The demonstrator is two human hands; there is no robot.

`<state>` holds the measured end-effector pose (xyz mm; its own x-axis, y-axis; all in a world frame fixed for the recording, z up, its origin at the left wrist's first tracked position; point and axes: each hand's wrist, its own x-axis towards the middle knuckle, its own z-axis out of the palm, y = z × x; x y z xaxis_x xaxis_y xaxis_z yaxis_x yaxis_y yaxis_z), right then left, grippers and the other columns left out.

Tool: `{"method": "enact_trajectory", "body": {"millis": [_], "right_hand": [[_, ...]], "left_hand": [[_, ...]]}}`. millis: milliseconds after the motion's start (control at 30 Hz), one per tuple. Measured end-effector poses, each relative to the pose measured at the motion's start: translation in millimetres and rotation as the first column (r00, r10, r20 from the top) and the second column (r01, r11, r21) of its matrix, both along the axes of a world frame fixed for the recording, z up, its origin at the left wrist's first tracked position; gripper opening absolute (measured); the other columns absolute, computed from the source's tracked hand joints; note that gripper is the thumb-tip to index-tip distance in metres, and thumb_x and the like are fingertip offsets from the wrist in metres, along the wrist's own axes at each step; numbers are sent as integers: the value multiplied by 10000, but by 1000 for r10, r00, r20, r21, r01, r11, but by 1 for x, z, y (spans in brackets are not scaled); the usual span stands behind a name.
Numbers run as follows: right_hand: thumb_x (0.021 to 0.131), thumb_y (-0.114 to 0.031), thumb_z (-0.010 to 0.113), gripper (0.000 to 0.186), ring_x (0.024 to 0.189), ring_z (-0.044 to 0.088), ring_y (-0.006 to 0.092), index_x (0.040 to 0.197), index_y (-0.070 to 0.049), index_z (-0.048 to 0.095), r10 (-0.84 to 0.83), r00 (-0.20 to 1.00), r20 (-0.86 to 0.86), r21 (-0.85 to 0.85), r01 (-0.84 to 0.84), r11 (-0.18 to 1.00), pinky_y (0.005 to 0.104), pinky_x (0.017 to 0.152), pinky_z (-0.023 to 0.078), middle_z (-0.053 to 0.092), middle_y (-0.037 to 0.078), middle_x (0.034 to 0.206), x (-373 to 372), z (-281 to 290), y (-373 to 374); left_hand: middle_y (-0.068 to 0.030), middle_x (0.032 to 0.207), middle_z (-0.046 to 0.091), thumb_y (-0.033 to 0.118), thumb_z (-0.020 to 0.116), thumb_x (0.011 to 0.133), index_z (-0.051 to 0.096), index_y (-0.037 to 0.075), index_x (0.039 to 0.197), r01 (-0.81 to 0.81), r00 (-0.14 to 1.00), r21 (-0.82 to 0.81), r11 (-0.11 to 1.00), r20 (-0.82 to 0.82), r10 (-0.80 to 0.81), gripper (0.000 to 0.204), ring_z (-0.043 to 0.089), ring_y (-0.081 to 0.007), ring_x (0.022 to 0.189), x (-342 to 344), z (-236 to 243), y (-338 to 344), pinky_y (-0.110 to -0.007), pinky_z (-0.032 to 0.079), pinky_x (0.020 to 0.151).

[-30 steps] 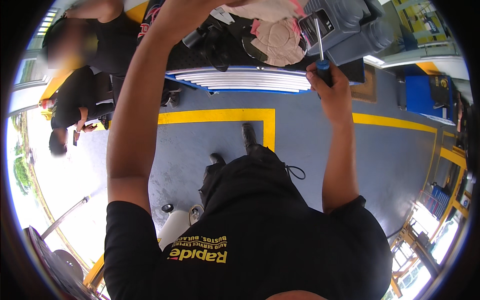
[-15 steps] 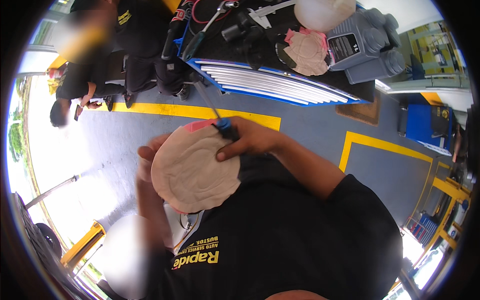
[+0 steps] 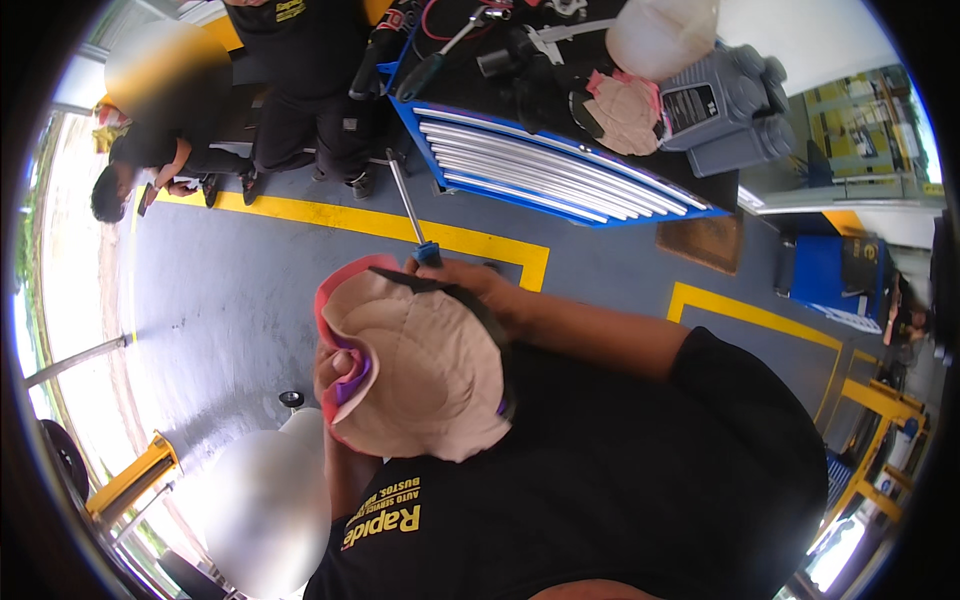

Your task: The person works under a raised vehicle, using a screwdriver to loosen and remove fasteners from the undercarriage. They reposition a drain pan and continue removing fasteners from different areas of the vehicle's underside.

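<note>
A round layered cloth rag (image 3: 420, 360), beige on top with pink, purple and black layers at its rim, is held up before my chest. My left hand (image 3: 332, 375) pinches its left edge, where the cloth is folded over the thumb. At the far side, my right hand (image 3: 485, 285) is closed around a screwdriver (image 3: 408, 205) with a blue handle and a long metal shaft that points away from me. The rag hides part of the right-hand fingers and the lower handle, so I cannot tell how firmly that hand touches the cloth.
A blue tool cabinet (image 3: 560, 170) stands ahead, bearing a ratchet (image 3: 450, 55), a caliper (image 3: 545, 42), another round rag (image 3: 620, 115), grey bottles (image 3: 715, 100) and a whitish container (image 3: 660, 35). People (image 3: 310, 90) are at the far left. Yellow lines (image 3: 350, 222) mark the floor.
The rag has tilted and its left edge has become folded, showing pink and purple layers. My right hand has shifted to the rag's far edge with the screwdriver. The view has moved slightly.
</note>
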<state>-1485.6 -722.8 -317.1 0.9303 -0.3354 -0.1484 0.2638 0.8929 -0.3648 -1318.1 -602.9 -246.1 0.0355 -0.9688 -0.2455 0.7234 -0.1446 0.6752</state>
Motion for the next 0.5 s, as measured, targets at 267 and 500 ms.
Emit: {"method": "enact_trajectory", "body": {"millis": [267, 500], "right_hand": [[928, -368, 623, 611, 1328, 428, 220, 1427, -102, 393, -497, 862, 96, -987, 18, -158, 330, 1110, 346, 454, 104, 1414, -39, 0, 12], [893, -403, 651, 713, 1401, 330, 261, 1473, -134, 336, -69, 997, 15, -895, 44, 443, 407, 1166, 267, 378, 82, 1492, -36, -7, 24]], "left_hand": [[-134, 1032, 651, 318, 578, 878, 628, -45, 1097, -63, 633, -139, 988, 760, 147, 427, 604, -206, 898, -35, -32, -14, -304, 451, 810], [-220, 1031, 630, 323, 561, 862, 637, -69, 1044, 152, 313, -392, 908, 890, 332, 439, 604, -330, 908, -43, -27, -20, -393, 432, 857]]}}
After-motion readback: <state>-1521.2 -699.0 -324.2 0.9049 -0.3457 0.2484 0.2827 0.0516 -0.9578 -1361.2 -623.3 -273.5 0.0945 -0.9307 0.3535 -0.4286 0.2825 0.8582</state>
